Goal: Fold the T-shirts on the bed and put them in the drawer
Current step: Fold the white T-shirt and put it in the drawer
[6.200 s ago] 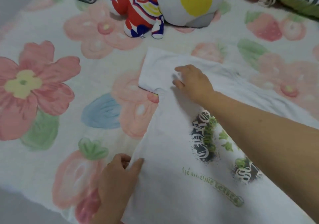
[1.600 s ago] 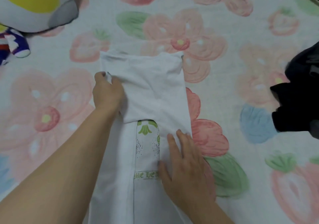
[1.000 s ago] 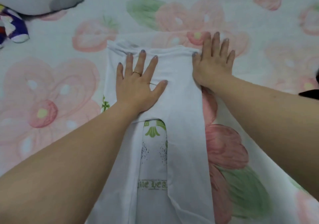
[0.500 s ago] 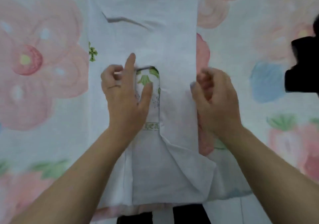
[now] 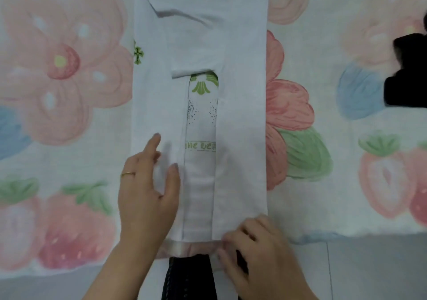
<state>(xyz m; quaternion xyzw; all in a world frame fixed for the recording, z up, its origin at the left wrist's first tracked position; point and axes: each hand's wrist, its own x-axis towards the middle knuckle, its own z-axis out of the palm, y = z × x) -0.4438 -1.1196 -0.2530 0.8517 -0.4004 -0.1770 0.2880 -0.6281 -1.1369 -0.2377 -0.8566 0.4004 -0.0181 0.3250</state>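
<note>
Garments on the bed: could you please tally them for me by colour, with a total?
White: 1, the T-shirt, folded into a long strip on the bedsheet
Black: 1, the dark garment at the right edge, only partly in view
Total: 2

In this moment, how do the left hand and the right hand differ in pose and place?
The left hand lies flat on the white T-shirt, fingers spread; the right hand is curled at its bottom hem. The left hand wears a ring; on the right none shows. Both touch the T-shirt.
</note>
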